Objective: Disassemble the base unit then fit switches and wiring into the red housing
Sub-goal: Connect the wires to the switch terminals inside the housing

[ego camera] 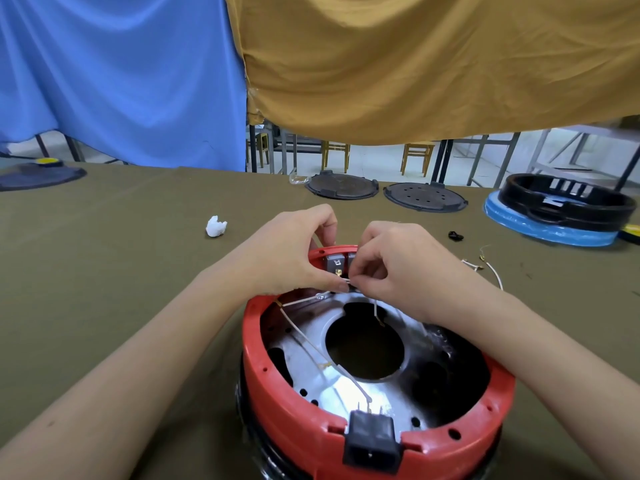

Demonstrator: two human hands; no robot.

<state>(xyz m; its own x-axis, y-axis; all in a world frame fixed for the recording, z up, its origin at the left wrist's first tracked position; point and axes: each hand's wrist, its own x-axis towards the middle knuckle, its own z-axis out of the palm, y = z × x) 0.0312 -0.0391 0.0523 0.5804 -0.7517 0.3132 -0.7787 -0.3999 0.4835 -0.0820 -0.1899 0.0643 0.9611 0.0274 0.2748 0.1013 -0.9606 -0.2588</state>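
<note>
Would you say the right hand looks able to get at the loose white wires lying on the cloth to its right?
Probably yes: the loose white wires lie uncovered beside the right hand, but it is pinching a wire at the switches and would need to let go.

Red housing (277, 403) open side up on table; grey switches (335, 265) at far rim; white wiring (304, 337) inside.

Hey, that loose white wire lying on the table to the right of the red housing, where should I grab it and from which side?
Probably pinch the loose white wire on its insulated white stretch, not the small metal terminal end. Come from above: it lies flat on the table cloth, apart from the red housing, with open space around it.
</note>
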